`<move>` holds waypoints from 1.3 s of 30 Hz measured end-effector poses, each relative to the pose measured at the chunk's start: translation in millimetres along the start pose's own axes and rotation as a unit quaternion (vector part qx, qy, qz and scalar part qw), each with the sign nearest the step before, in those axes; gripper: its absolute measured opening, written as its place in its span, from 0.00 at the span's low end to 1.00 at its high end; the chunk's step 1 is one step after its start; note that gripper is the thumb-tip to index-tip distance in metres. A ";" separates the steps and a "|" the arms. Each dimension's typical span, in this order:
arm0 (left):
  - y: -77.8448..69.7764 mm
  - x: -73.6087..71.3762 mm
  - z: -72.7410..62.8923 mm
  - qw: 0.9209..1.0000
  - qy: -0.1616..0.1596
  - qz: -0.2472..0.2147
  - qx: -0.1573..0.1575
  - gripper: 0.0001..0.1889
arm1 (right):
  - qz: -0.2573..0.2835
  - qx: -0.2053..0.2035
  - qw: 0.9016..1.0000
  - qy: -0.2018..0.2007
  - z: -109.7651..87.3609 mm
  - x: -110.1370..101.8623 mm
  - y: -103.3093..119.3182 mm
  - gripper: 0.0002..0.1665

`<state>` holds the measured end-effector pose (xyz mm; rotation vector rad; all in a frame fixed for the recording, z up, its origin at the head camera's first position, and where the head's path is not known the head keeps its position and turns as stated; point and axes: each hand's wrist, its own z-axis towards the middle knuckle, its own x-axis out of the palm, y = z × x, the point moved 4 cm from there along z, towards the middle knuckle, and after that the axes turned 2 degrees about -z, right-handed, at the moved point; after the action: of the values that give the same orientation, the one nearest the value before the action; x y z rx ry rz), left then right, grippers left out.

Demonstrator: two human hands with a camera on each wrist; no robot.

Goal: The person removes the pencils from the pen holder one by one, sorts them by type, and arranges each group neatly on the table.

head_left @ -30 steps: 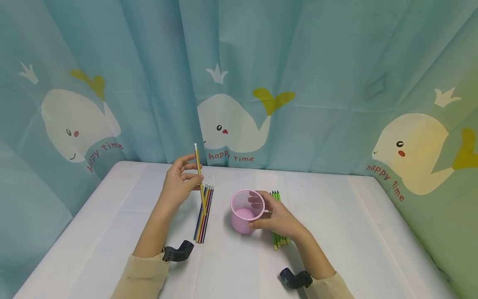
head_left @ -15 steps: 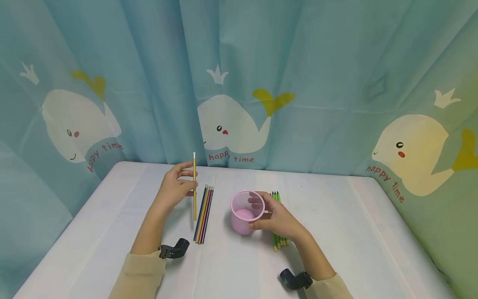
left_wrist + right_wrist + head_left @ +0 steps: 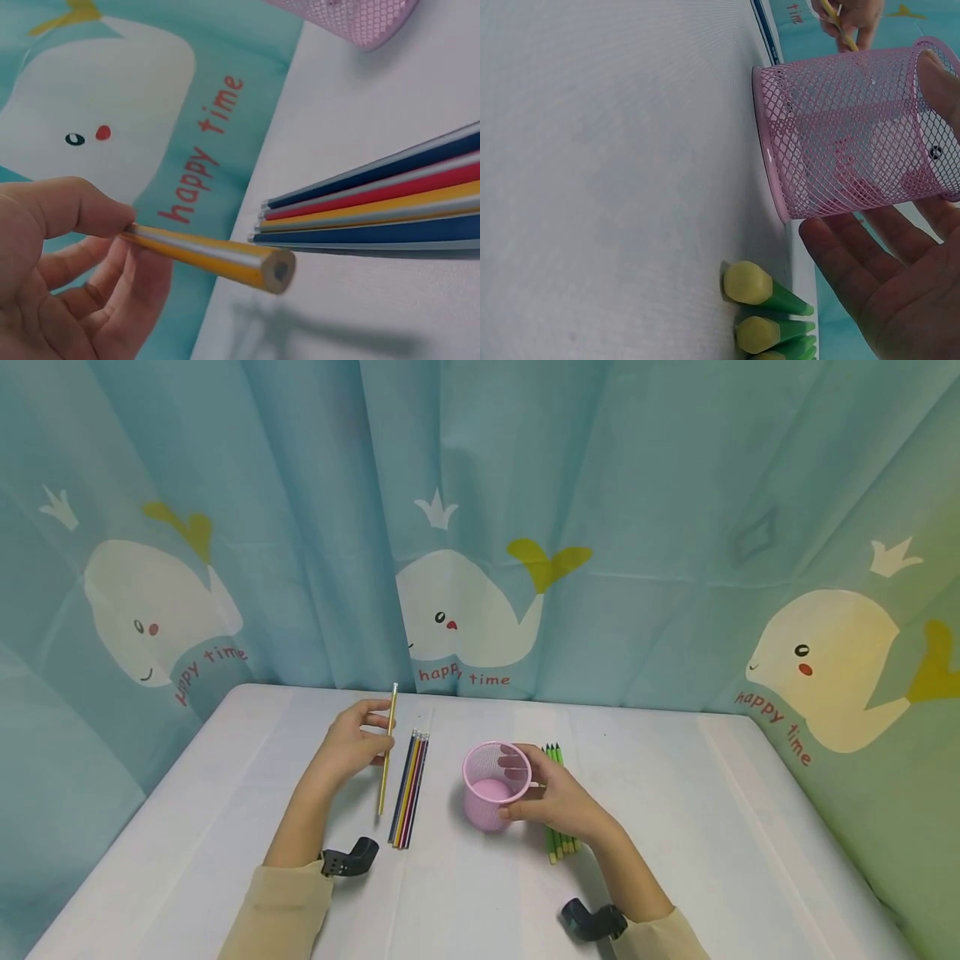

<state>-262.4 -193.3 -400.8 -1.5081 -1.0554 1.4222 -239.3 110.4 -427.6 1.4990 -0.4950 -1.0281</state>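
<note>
In the head view my left hand point(image 3: 348, 747) pinches a yellow pencil point(image 3: 386, 760) between thumb and fingers. The pencil leans, its top end pointing up and its lower end close over the table left of a row of pencils point(image 3: 409, 789). The left wrist view shows the flat, unsharpened end of this yellow pencil point(image 3: 217, 255), which has a silver stripe. My right hand point(image 3: 562, 797) holds a pink mesh pencil cup point(image 3: 482, 810) from its right side, thumb at the front and fingers behind. Nothing stands inside the cup, which is upright on the table.
The row holds several striped pencils in blue, red and yellow point(image 3: 375, 202). Green pencils point(image 3: 555, 845) with yellowish ends lie partly under my right hand. The white table point(image 3: 675, 827) meets a blue whale-print curtain point(image 3: 660, 635) at the back. Each wrist wears a black camera mount.
My left hand has moved left and down with the yellow pencil, from over the row to beside it. The pencil's lean has changed. The right hand and the cup have stayed in place.
</note>
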 end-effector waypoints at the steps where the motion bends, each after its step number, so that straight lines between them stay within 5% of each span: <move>1: 0.5 0.6 0.2 1.000 0.000 0.005 -0.003 0.32 | 0.000 0.000 1.000 0.000 0.1 -0.1 0.0 0.47; 23: 18.3 14.8 2.3 0.992 0.046 0.105 -0.047 0.30 | -0.003 0.002 1.000 -0.003 -0.1 -0.3 -1.1 0.48; 39: 27.0 19.9 4.8 0.989 0.054 0.127 -0.054 0.30 | 0.000 0.001 1.000 -0.002 0.4 -0.3 -0.6 0.48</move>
<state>-265.4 -183.6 -433.1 -1.8300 -0.9119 1.4537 -239.9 110.5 -428.0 1.4993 -0.4997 -1.0315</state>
